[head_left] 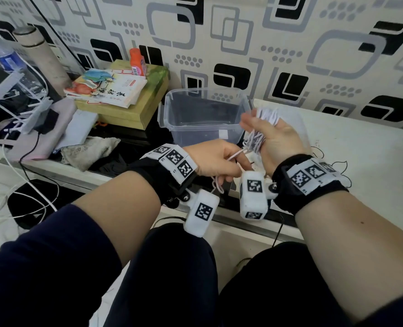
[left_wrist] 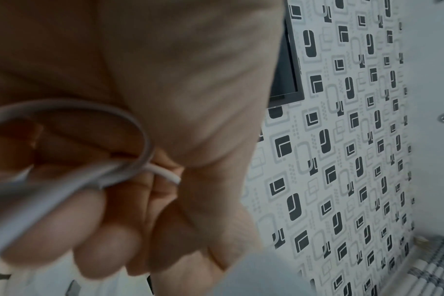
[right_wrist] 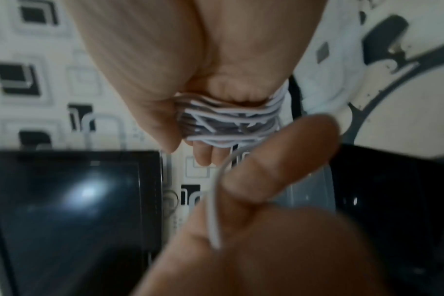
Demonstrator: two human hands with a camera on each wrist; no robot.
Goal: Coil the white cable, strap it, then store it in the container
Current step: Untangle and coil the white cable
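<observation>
The white cable is wound in several turns around my right hand, which is raised palm-up just right of the clear plastic container. In the right wrist view the coil wraps the fingers, with the thumb beside it. My left hand sits close below-left and pinches the loose end of the cable, which loops between its curled fingers. A strand runs from that hand up to the coil. No strap shows. The container stands open with no cable in it.
Left of the container is a box with books and an orange bottle on top. A grey cloth, a thermos, a water bottle and loose cables crowd the far left. A white tabletop spreads to the right.
</observation>
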